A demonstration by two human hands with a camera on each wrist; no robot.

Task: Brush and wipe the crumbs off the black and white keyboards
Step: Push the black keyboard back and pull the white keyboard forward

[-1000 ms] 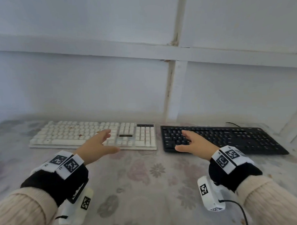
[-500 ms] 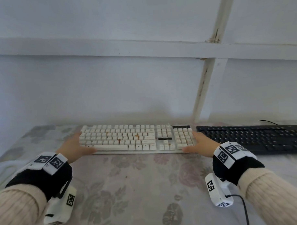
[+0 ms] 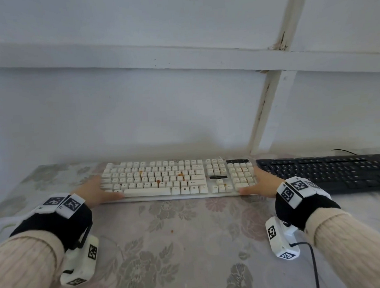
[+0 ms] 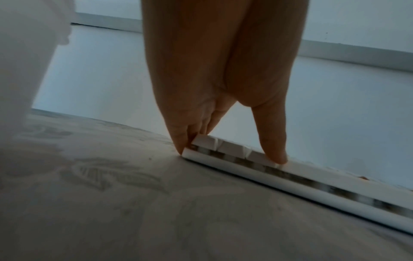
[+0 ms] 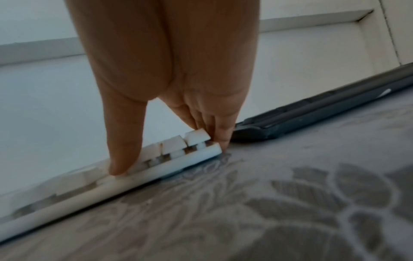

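The white keyboard (image 3: 160, 179) lies on the flowered tablecloth with orange-brown crumbs (image 3: 180, 174) scattered on its middle keys. My left hand (image 3: 99, 191) grips its left end: the thumb (image 4: 272, 141) lies on the front row of keys and the fingers (image 4: 178, 139) wrap the side edge. My right hand (image 3: 260, 184) grips the right end the same way, thumb (image 5: 123, 150) on the keys and fingers (image 5: 221, 134) at the corner. The black keyboard (image 3: 328, 171) lies just to the right, untouched, and shows as a dark slab (image 5: 312, 113) beside my right fingers.
The flowered tablecloth (image 3: 167, 252) covers the table in front of the keyboards, with one small crumb (image 3: 172, 231) on it. A pale wall with a white beam (image 3: 267, 106) stands close behind. A black cable (image 3: 344, 151) runs from the black keyboard's back.
A second ago my hands hovered, one over each keyboard. Both have moved left to the ends of the white keyboard and taken hold of it.
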